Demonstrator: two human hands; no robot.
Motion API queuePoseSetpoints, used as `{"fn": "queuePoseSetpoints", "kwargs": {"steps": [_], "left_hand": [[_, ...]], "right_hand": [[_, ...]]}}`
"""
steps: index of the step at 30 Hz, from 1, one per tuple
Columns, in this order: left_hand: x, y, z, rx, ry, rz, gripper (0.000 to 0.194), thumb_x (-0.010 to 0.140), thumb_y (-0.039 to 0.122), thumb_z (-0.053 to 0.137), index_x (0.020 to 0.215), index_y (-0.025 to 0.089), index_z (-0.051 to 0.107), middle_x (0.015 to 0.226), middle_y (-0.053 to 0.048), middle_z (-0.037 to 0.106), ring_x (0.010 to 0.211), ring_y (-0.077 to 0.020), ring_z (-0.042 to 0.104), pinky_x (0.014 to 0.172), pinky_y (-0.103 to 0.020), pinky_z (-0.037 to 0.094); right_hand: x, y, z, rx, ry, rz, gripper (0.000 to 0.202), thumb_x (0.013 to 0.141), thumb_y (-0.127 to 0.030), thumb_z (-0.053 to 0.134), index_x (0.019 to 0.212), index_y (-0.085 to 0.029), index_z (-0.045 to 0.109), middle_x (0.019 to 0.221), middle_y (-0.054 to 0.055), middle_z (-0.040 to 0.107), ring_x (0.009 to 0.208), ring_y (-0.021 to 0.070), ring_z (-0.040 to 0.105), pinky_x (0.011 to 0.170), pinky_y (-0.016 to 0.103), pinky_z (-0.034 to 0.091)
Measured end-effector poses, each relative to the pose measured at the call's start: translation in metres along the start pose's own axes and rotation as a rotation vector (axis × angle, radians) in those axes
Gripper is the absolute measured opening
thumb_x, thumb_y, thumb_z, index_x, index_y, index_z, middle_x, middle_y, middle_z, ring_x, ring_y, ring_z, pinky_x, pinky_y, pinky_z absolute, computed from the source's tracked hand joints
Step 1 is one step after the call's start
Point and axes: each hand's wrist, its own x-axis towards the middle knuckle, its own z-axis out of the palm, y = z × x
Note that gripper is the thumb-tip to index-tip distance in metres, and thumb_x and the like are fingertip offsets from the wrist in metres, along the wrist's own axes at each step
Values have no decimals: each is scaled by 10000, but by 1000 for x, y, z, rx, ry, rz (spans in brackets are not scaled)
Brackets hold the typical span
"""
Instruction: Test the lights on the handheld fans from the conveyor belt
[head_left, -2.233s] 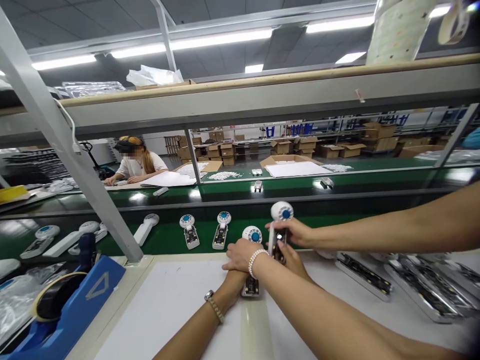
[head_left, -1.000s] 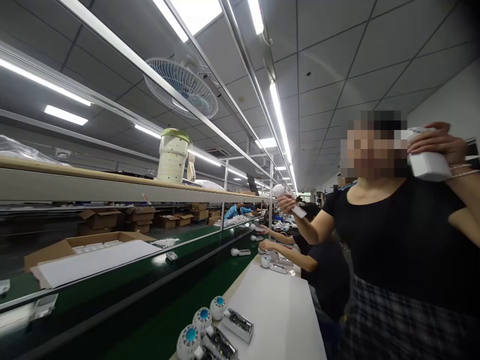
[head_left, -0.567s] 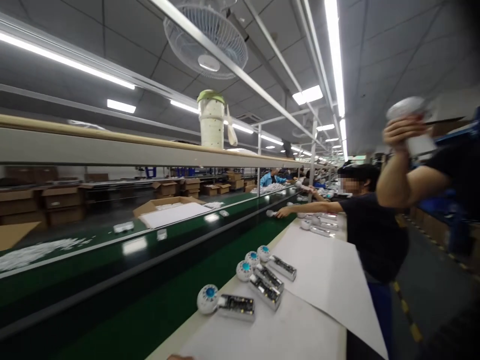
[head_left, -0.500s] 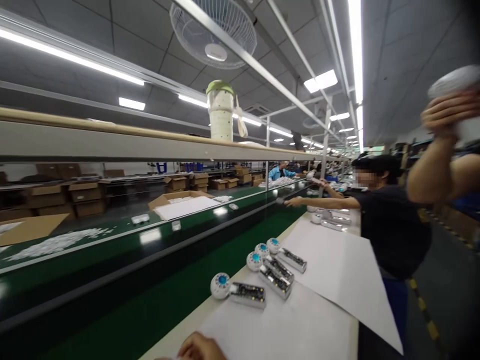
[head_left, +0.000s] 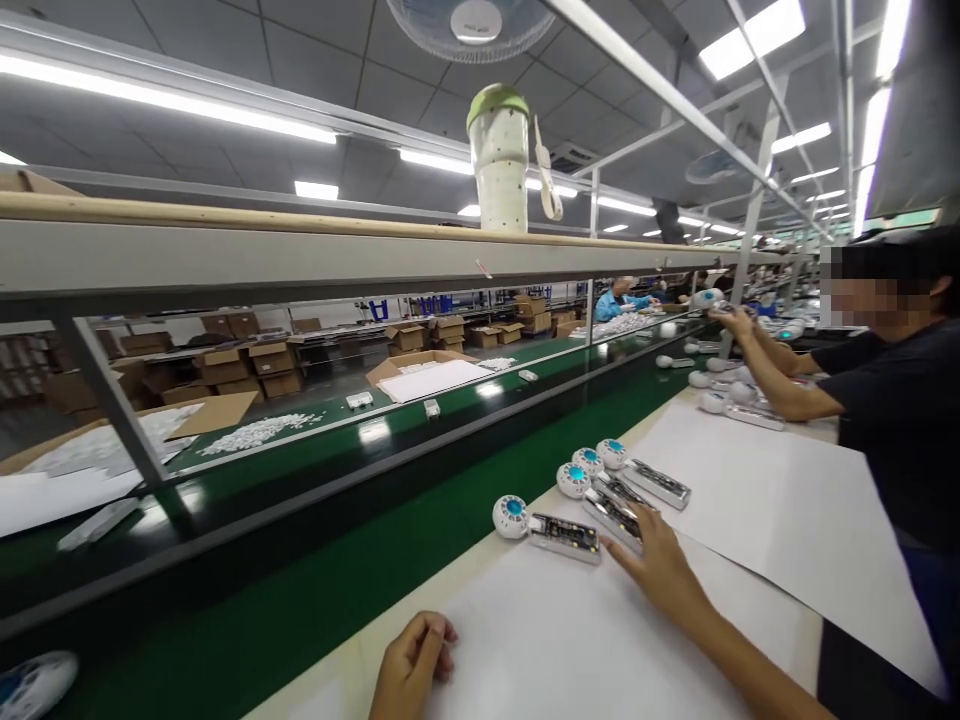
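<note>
In the head view, my right hand [head_left: 661, 560] reaches over the white sheet with thumb and fingers apart. Its fingertips are at the near end of a white handheld device [head_left: 613, 515] lying on the table; whether they press on it I cannot tell. The device has a round head with a blue centre and an open handle showing a circuit board. Similar devices lie close by, one to the left [head_left: 564, 537] and another behind [head_left: 658, 482]. My left hand [head_left: 415, 662] rests at the table edge, its fingers curled with nothing visible in them.
A green conveyor belt [head_left: 315, 620] runs along the left, with a white device [head_left: 45, 685] at the bottom corner. A rail shelf holding a tumbler [head_left: 501, 160] crosses above. On the right, a co-worker [head_left: 900, 400] handles a white device [head_left: 706, 298]. A white paper sheet [head_left: 795, 480] overhangs the table.
The view has swung right and down. My right hand now shows at the devices, and my left hand shows more fully. Raised hands with a white object, at the right edge before, are gone from view.
</note>
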Motion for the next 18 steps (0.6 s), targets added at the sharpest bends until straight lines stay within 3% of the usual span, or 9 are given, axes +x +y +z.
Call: {"fn": "queuePoseSetpoints", "kwargs": {"steps": [4, 10, 18], "left_hand": [[-2, 5, 0, -8, -18, -19, 438, 708, 611, 487, 657, 181, 547, 552, -17, 526, 533, -157, 490, 564, -262, 392], [-1, 1, -2, 36, -29, 2, 425, 748, 580, 461, 683, 170, 554, 573, -20, 534, 553, -160, 500, 576, -269, 402], [4, -3, -6, 141, -59, 14, 446, 737, 606, 454, 719, 183, 592, 617, -24, 573, 587, -169, 528, 603, -268, 431]], "right_hand": [[1, 13, 7, -63, -120, -22, 639, 747, -594, 465, 1263, -219, 441, 1335, 146, 365, 1248, 342, 302, 960, 498, 356], [-2, -1, 11, -15, -218, -107, 578, 766, -561, 475, 1232, -220, 485, 1349, 122, 330, 1270, 301, 275, 1020, 455, 309], [-10, -9, 6, 62, -227, -98, 550, 840, -451, 408, 1291, -136, 393, 1408, 150, 263, 1304, 259, 241, 1071, 408, 236]]}}
